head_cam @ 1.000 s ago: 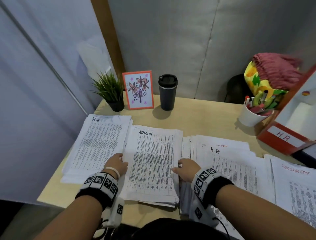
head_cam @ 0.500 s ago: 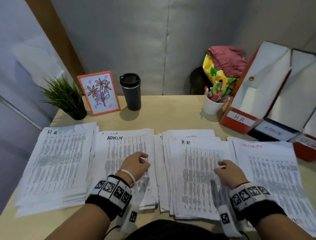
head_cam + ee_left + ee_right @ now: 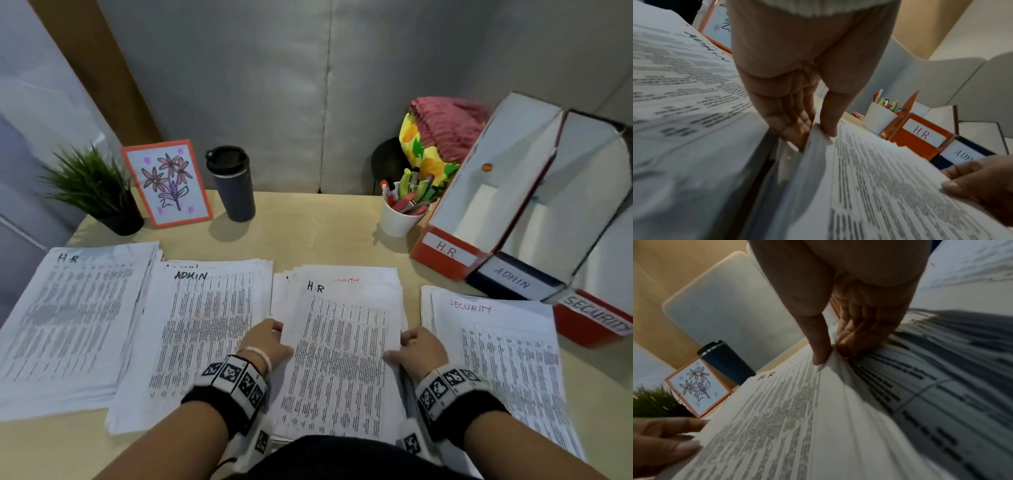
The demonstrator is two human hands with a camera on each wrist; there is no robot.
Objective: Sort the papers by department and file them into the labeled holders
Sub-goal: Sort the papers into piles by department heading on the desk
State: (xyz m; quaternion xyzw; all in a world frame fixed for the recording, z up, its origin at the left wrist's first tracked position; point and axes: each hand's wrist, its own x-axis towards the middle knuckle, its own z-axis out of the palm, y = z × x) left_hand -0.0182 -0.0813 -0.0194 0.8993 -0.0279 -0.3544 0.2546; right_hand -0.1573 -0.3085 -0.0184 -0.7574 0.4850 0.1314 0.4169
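Both hands grasp the top H.R sheet [image 3: 337, 349] of the middle stack on the bench [image 3: 308, 233]. The left hand [image 3: 263, 342] pinches its left edge; the right hand [image 3: 419, 349] pinches its right edge. The H.R holder [image 3: 448, 253] stands at the far right.

Four paper stacks [image 3: 335, 346] lie side by side before three holders [image 3: 513, 219].

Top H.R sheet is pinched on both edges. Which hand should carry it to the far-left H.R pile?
Left, probably. The left hand already pinches the H.R sheet on its left edge, the side nearer the H.R pile. The right hand would have to cross over the ADMIN pile.
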